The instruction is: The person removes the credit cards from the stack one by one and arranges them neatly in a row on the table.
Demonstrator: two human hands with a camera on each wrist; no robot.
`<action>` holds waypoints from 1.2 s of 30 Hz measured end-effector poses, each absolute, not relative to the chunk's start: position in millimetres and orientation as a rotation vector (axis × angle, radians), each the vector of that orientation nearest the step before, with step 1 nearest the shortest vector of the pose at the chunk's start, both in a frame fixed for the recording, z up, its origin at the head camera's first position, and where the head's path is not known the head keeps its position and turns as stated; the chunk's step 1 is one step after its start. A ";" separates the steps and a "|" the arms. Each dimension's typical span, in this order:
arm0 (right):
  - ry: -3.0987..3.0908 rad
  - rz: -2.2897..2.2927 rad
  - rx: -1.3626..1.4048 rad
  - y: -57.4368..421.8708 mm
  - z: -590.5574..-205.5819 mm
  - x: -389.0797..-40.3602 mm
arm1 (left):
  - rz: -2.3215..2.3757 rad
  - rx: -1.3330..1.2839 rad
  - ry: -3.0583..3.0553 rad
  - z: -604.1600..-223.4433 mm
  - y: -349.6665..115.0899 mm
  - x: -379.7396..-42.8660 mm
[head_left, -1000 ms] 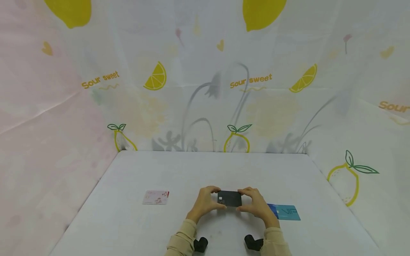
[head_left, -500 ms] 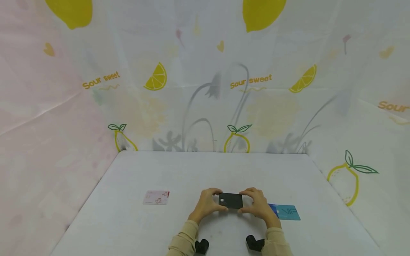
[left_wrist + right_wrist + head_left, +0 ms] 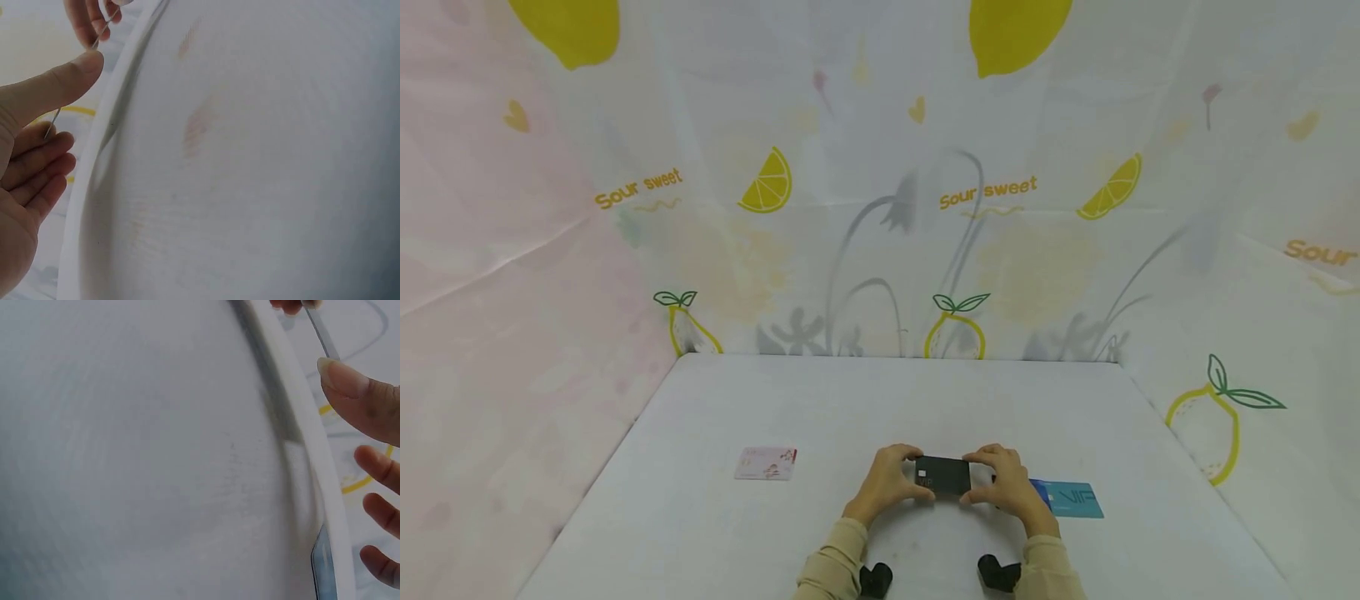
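A black card marked VIP, with a small pale square at its left, is held up between both hands over the middle of the white table. My left hand pinches its left end between thumb and forefinger. The right end is gripped the same way by my right hand. Seen from the left wrist, the card is only a thin edge beside the thumb. In the right wrist view, its edge runs up from the right thumb, with the other fingers spread apart.
A pale pink card with red flowers lies on the table at left. Right of the right hand lie a teal VIP card and a darker blue card, partly hidden by that hand. Black wrist-worn pieces sit by the sleeves. Lemon-print cloth surrounds the table.
Both hands have shifted slightly rightward and down in the head view, carrying the black card with them. The other cards lie where they were.
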State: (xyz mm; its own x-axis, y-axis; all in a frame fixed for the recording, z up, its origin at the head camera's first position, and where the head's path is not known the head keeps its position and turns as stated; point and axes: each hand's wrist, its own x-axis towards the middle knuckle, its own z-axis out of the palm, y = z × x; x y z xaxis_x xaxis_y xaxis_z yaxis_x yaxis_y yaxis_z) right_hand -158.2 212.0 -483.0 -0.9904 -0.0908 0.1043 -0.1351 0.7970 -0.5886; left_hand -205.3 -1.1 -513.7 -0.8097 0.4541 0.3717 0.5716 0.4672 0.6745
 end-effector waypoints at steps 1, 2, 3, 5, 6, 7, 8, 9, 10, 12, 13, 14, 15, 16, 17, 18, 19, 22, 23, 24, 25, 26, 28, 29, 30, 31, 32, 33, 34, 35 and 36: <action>-2.911 0.957 0.178 212.2 -484.4 -158.3 | -1.243 -0.908 -2.581 -513.5 -0.6 -205.5; -2.910 0.954 0.178 212.0 -485.3 -158.3 | -1.232 -0.911 -2.593 -513.2 -0.4 -205.5; -2.912 0.948 0.175 211.8 -485.9 -158.2 | -1.223 -0.911 -2.602 -513.0 -0.2 -205.7; -2.915 0.941 0.173 211.3 -485.7 -157.3 | -1.221 -0.912 -2.619 -512.2 0.4 -205.9; -2.916 0.945 0.170 210.9 -485.0 -156.7 | -1.219 -0.915 -2.623 -512.3 0.7 -206.3; -2.915 0.947 0.167 210.2 -483.9 -156.2 | -1.220 -0.917 -2.621 -512.2 0.5 -206.4; -2.916 0.948 0.165 209.7 -482.8 -155.8 | -1.218 -0.920 -2.618 -512.5 0.5 -206.6; -2.920 0.946 0.160 209.7 -482.4 -155.7 | -1.207 -0.925 -2.617 -513.3 0.5 -206.9; -2.921 0.946 0.161 209.8 -481.9 -155.5 | -1.202 -0.930 -2.617 -514.0 0.6 -207.1; -2.924 0.944 0.162 209.7 -482.0 -155.4 | -1.186 -0.939 -2.617 -515.8 0.7 -207.5; -2.928 0.936 0.164 209.8 -482.5 -155.6 | -1.185 -0.938 -2.619 -516.4 0.6 -207.5; -2.931 0.932 0.164 209.8 -483.0 -155.8 | -1.182 -0.937 -2.622 -517.1 0.6 -207.3; -2.935 0.923 0.166 209.8 -483.6 -156.1 | -1.183 -0.935 -2.627 -517.6 0.5 -207.1; -2.938 0.918 0.166 209.7 -483.9 -156.2 | -1.186 -0.931 -2.632 -517.8 0.4 -206.8; -2.941 0.913 0.164 209.4 -484.4 -156.5 | -1.187 -0.926 -2.636 -517.8 0.3 -206.4; -2.945 0.911 0.159 209.3 -485.0 -156.9 | -1.190 -0.922 -2.639 -518.0 0.3 -206.1; -2.948 0.904 0.157 209.1 -485.5 -157.2 | -1.195 -0.918 -2.643 -518.0 0.3 -205.9; -2.961 0.886 0.146 209.1 -486.4 -157.9 | -1.186 -0.919 -2.645 -517.9 0.9 -205.9; -2.968 0.875 0.141 209.4 -486.8 -158.0 | -1.174 -0.924 -2.646 -517.9 1.5 -206.1; -2.975 0.864 0.136 209.7 -487.1 -158.1 | -1.161 -0.929 -2.647 -517.9 2.0 -206.4; -2.982 0.853 0.132 210.0 -487.4 -158.2 | -1.146 -0.930 -2.651 -517.8 2.6 -206.6; -2.991 0.841 0.126 210.3 -487.3 -158.1 | -1.132 -0.931 -2.656 -517.6 3.2 -206.6; -3.012 0.817 0.119 211.0 -487.9 -158.4 | -1.108 -0.927 -2.671 -517.6 4.8 -206.7; -3.022 0.806 0.110 211.5 -488.3 -158.4 | -1.098 -0.924 -2.678 -517.7 5.4 -206.4; -3.029 0.798 0.105 212.0 -488.3 -158.3 | -1.100 -0.917 -2.688 -517.8 6.0 -206.0; -3.036 0.797 0.094 212.5 -488.4 -158.1 | -1.105 -0.909 -2.697 -517.9 6.6 -205.7; -3.042 0.792 0.087 212.9 -488.3 -157.9 | -1.111 -0.904 -2.703 -518.0 7.2 -205.3; -3.047 0.791 0.079 213.5 -488.9 -157.7 | -1.116 -0.899 -2.708 -518.2 7.8 -205.0; -3.050 0.791 0.071 213.9 -488.8 -157.2 | -1.125 -0.895 -2.710 -518.2 8.3 -204.5; -3.053 0.794 0.062 214.5 -489.1 -156.9 | -1.120 -0.896 -2.711 -518.3 8.6 -204.4; -3.055 0.797 0.060 214.9 -489.2 -156.6 | -1.126 -0.889 -2.718 -518.2 8.9 -204.0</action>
State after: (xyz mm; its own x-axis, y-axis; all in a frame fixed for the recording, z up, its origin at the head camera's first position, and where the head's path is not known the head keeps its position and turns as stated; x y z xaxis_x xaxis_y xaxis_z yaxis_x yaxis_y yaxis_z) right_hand -156.6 214.9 -489.2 -0.9992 -0.0406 -0.0059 -0.0325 0.8718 -0.4888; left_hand -204.0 8.9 -518.2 -0.8306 0.4860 0.2720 0.5359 0.5646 0.6277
